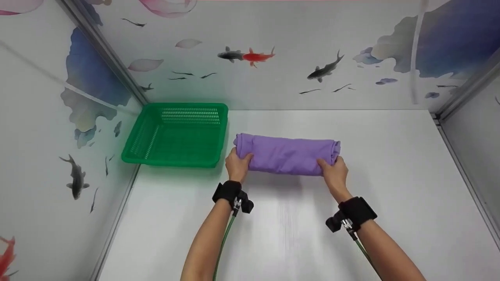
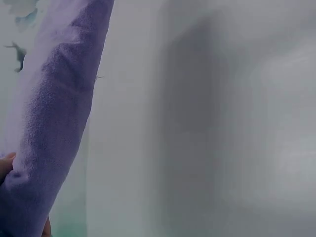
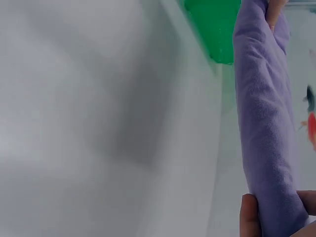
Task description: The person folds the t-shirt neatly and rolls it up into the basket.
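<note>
A purple cloth (image 1: 287, 155), rolled or folded into a long bundle, is held level above the white table, its shadow falling beneath it. My left hand (image 1: 237, 164) grips its left end, thumb in front and fingers behind. At the other end my right hand (image 1: 335, 171) pinches it in the same way. In the left wrist view the cloth (image 2: 54, 108) runs steeply along the left side, with only a bit of thumb and fingertip showing. The right wrist view shows the cloth (image 3: 266, 118) with fingers of both hands at its ends.
A green plastic basket (image 1: 175, 144) with slotted walls stands at the back left of the white table (image 1: 281, 234), just left of the cloth. White panels (image 1: 273, 89) painted with fish enclose the table at the back and sides. Green cables (image 1: 224, 242) trail from the wrist cameras.
</note>
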`<state>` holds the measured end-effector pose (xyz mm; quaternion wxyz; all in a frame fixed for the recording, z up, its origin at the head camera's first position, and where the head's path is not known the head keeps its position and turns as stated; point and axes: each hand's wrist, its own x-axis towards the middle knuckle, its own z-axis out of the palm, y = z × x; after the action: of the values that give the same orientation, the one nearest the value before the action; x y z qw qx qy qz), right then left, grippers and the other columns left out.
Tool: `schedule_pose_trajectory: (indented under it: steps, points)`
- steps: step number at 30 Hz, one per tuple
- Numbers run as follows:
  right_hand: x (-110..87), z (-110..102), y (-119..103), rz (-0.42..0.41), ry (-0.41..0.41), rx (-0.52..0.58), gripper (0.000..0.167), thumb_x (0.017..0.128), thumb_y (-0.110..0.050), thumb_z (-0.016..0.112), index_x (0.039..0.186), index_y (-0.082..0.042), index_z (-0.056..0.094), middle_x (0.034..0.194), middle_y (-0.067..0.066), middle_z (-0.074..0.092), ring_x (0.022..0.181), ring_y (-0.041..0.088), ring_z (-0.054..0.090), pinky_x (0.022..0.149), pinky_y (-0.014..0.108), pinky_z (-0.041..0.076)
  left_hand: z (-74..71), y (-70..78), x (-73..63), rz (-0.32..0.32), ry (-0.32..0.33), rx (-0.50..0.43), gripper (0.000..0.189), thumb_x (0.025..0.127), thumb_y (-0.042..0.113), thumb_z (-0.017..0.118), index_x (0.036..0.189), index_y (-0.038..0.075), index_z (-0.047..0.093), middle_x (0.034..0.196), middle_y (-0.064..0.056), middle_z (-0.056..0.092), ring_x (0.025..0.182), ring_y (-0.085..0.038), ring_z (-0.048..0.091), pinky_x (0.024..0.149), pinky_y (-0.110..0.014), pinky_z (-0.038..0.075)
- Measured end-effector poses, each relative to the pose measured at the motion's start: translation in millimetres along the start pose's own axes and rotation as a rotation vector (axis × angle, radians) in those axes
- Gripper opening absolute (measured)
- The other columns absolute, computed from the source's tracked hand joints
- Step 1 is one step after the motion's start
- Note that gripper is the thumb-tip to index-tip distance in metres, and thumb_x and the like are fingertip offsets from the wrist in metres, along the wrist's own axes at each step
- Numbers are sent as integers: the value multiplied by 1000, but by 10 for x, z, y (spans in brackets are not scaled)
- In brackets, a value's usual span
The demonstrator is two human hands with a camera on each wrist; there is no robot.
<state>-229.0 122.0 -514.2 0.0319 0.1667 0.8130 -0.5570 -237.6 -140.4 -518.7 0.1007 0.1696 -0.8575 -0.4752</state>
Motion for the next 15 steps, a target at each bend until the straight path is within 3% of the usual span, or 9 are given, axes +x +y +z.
schedule_pose_trajectory:
  steps: [5,10,15]
  points:
    - [-20,491,-517,-55,-78,51,51,96,-15,53,135,14,39,127,29,51,115,36,51,101,44,41,-602,-96,373,19,71,26,54,87,17,74,125,-15,54,120,-31,61,113,-41,59,96,-46,46]
    - [-74,1100,-942,-123,-138,88,48,94,-13,53,132,13,42,122,28,53,110,34,53,98,43,43,-1232,-276,739,-34,100,10,47,89,17,72,123,-11,56,118,-28,63,111,-38,59,95,-45,46]
    - [-160,1752,-1259,-190,-210,110,45,92,-13,54,127,12,45,120,27,55,109,33,55,95,43,45,-1812,-526,1051,-60,118,48,54,92,18,68,133,-12,49,127,-30,56,118,-40,54,99,-46,43]
